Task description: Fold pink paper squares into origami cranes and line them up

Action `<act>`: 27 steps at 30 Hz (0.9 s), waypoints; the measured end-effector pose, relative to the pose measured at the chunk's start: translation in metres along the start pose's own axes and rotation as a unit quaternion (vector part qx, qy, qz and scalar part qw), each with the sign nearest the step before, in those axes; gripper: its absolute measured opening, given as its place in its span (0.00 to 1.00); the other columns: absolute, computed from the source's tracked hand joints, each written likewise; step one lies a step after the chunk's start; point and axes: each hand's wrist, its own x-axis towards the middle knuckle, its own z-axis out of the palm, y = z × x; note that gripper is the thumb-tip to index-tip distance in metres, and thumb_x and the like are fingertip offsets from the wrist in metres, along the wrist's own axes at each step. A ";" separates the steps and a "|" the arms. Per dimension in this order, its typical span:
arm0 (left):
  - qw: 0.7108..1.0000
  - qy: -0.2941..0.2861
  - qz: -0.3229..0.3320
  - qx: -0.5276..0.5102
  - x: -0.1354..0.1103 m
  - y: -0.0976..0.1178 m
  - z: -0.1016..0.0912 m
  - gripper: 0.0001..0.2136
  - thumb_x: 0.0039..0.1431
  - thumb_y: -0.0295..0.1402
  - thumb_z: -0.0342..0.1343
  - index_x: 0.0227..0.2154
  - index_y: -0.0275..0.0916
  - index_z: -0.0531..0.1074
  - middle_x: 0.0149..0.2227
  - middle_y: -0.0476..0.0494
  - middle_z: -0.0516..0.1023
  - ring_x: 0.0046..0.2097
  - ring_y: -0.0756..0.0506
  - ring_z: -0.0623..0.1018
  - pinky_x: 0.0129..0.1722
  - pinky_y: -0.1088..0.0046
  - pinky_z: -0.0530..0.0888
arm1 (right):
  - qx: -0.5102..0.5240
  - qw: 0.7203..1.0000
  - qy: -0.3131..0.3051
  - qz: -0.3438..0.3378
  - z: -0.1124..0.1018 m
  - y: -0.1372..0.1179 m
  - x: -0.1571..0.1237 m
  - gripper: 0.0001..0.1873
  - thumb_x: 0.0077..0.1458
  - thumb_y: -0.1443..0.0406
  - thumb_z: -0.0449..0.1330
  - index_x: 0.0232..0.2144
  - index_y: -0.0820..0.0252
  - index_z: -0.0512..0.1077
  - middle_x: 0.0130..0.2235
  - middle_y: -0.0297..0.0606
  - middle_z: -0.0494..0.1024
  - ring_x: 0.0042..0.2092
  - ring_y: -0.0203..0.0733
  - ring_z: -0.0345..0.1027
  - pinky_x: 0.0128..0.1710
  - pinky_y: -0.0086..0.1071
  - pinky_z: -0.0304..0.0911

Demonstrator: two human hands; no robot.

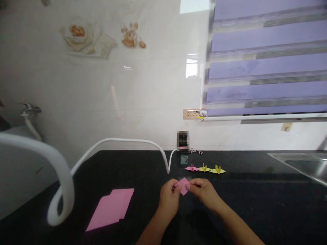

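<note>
A small piece of folded pink paper (184,190), diamond-shaped from here, is held up between my two hands over the black countertop. My left hand (169,197) pinches its left side, thumb on the near face. From the right, my right hand (204,192) grips the opposite side with thumb and fingers closed. The fingertips behind the paper are hidden. Just beyond my hands stand a pink paper crane (192,168) and two yellow paper cranes (218,169) in a row. Flat pink paper sheets (112,207) lie overlapping to the left.
A white flexible stand arm (127,140) curves across the left side and back of the black countertop (245,207). Against the wall rests a phone-like device (183,141), its screen blurred. A metal sink (306,166) is at right. A wall socket (192,113) holds a plug.
</note>
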 end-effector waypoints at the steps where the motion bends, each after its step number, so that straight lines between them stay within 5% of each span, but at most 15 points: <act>1: 1.000 0.004 0.012 0.004 0.000 -0.001 -0.001 0.09 0.50 0.35 0.48 0.23 0.35 0.67 0.22 0.49 0.67 0.27 0.51 0.65 0.26 0.78 0.60 | 0.013 1.000 -0.002 0.017 0.001 0.001 0.001 0.15 0.45 0.57 0.56 0.24 0.65 0.71 0.14 0.27 0.59 0.16 0.28 0.49 0.16 0.24 0.45; 6: 0.998 -0.023 0.062 -0.018 -0.004 0.001 0.003 0.10 0.49 0.38 0.50 0.22 0.36 0.68 0.25 0.46 0.67 0.30 0.50 0.66 0.29 0.76 0.61 | 0.120 0.993 0.010 0.018 0.000 0.010 -0.008 0.16 0.46 0.55 0.55 0.27 0.64 0.69 0.18 0.31 0.66 0.17 0.28 0.54 0.18 0.25 0.52; 9: 0.984 -0.080 -0.030 -0.154 -0.007 0.006 0.005 0.17 0.43 0.45 0.54 0.32 0.36 0.66 0.33 0.43 0.68 0.31 0.49 0.69 0.29 0.75 0.64 | 0.154 0.988 0.002 0.004 -0.008 0.009 -0.015 0.15 0.45 0.56 0.57 0.26 0.64 0.69 0.21 0.33 0.69 0.20 0.29 0.57 0.23 0.27 0.55; 13: 0.887 -0.219 -0.257 -0.314 -0.008 0.008 0.005 0.28 0.46 0.55 0.39 0.39 0.35 0.62 0.30 0.41 0.69 0.23 0.50 0.69 0.21 0.73 0.65 | 0.163 0.986 -0.030 -0.017 -0.020 0.002 -0.019 0.12 0.47 0.59 0.56 0.28 0.64 0.69 0.24 0.36 0.71 0.23 0.31 0.60 0.24 0.27 0.57; 16: 0.840 -0.291 -0.295 -0.349 -0.010 0.006 0.006 0.22 0.48 0.50 0.45 0.33 0.33 0.65 0.23 0.45 0.69 0.19 0.53 0.67 0.19 0.77 0.63 | 0.144 0.986 -0.078 -0.021 -0.022 -0.001 -0.019 0.12 0.47 0.59 0.56 0.29 0.64 0.69 0.25 0.36 0.71 0.24 0.32 0.61 0.23 0.27 0.57; 20: 0.841 -0.257 -0.284 -0.383 -0.011 0.002 0.009 0.12 0.45 0.39 0.55 0.27 0.33 0.65 0.20 0.49 0.67 0.18 0.55 0.66 0.19 0.80 0.62 | 0.095 0.988 -0.120 -0.017 -0.020 -0.003 -0.021 0.14 0.45 0.57 0.57 0.28 0.64 0.70 0.26 0.35 0.69 0.25 0.32 0.61 0.22 0.26 0.58; 24: 0.871 -0.135 -0.264 -0.392 -0.009 -0.001 0.013 0.11 0.42 0.35 0.58 0.26 0.35 0.62 0.23 0.49 0.69 0.22 0.54 0.69 0.23 0.78 0.64 | 0.169 0.985 -0.031 0.003 -0.011 -0.001 -0.021 0.20 0.47 0.55 0.55 0.40 0.62 0.66 0.27 0.34 0.68 0.23 0.31 0.60 0.21 0.27 0.60; 27: 0.900 -0.055 -0.205 -0.382 -0.006 -0.001 0.014 0.12 0.42 0.35 0.57 0.26 0.34 0.62 0.25 0.48 0.69 0.26 0.51 0.71 0.27 0.75 0.67 | 0.163 0.986 -0.011 0.015 -0.002 0.003 -0.019 0.21 0.45 0.54 0.56 0.38 0.63 0.67 0.25 0.34 0.68 0.22 0.31 0.59 0.21 0.27 0.59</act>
